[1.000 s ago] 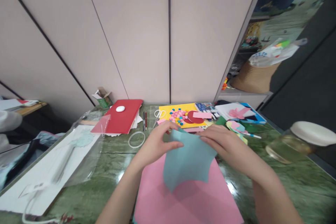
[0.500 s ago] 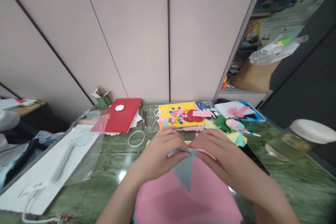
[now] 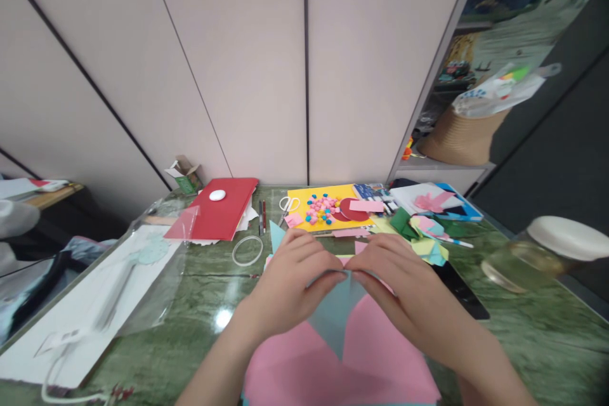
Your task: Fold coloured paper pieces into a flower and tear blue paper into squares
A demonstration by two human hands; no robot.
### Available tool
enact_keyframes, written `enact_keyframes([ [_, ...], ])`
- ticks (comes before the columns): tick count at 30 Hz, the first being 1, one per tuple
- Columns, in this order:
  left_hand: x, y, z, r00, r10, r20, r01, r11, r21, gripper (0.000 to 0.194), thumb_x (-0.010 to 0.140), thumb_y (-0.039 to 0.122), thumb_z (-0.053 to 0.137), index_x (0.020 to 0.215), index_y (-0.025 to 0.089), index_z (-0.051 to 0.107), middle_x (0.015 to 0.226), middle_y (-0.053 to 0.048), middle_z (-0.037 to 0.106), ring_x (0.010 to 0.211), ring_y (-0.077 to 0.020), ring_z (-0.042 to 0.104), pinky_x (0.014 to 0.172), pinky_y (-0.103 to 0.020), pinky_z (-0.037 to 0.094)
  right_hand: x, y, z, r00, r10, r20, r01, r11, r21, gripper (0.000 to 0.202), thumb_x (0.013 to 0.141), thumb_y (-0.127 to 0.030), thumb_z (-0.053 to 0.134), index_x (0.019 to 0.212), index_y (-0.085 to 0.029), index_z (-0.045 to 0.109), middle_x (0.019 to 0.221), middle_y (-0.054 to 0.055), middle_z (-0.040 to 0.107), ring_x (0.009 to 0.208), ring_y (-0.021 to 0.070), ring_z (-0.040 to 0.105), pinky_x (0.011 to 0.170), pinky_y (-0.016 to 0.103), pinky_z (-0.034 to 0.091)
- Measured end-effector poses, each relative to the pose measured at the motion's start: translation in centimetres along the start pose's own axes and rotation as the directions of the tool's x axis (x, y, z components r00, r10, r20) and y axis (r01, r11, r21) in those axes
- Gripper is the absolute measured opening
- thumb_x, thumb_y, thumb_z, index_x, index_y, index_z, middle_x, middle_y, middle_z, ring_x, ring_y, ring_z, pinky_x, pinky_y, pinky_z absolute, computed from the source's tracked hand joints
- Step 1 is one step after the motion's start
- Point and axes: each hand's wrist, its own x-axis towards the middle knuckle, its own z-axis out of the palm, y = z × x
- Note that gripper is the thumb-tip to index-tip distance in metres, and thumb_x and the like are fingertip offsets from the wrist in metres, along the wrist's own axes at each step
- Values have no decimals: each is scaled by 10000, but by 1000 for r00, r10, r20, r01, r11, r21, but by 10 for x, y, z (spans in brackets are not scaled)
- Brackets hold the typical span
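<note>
A light blue sheet of paper (image 3: 333, 314) hangs point-down between my two hands, with a crease down its middle. My left hand (image 3: 304, 269) pinches its upper edge between thumb and fingers. Close beside it, my right hand (image 3: 387, 269) pinches the same edge, the fingertips almost meeting. Another corner of the blue paper (image 3: 275, 236) sticks up behind my left hand. Beneath lies pink paper (image 3: 328, 380), with a strip of blue showing at its bottom edge.
Behind my hands lie a yellow sheet (image 3: 297, 195) with small coloured balls, white-handled scissors (image 3: 289, 204) and a roll of tape (image 3: 247, 250). A red folder (image 3: 223, 209) lies left of them. At right stand paper flowers (image 3: 428, 228), a black phone-like slab (image 3: 459, 288) and a lidded jar (image 3: 528, 254).
The blue paper has opened out wider between my hands, and a corner now rises behind my left hand. Both hands stay in nearly the same place, still pinching.
</note>
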Motion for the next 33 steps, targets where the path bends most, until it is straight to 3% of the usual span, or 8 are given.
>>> enact_keyframes([
  [15, -4, 1, 5, 997, -50, -62, 48, 998, -37, 135, 870, 240, 463, 792, 202, 567, 684, 1, 588, 694, -132, 504, 731, -299, 355, 0, -3, 2, 993, 17, -121, -8, 997, 71, 149, 859, -150, 426, 892, -222, 552, 776, 20, 587, 779, 168, 513, 752, 337, 387],
  [26, -3, 6, 7, 987, -35, -158, 12, 989, -149, 89, 854, 201, 498, 782, 197, 550, 654, 15, 562, 657, -122, 485, 709, -301, 351, 2, -7, 10, 975, 8, -221, 21, 992, 127, 169, 816, -74, 471, 897, -211, 526, 763, 9, 578, 750, 152, 489, 829, 381, 366],
  [33, -5, 5, 11, 977, -55, -207, 18, 984, -175, 72, 846, 205, 512, 787, 202, 553, 655, 18, 558, 641, -116, 490, 714, -303, 359, 3, -10, 11, 956, -8, -292, 51, 989, 142, 218, 795, -48, 489, 934, -215, 505, 779, 14, 596, 749, 152, 497, 784, 367, 389],
])
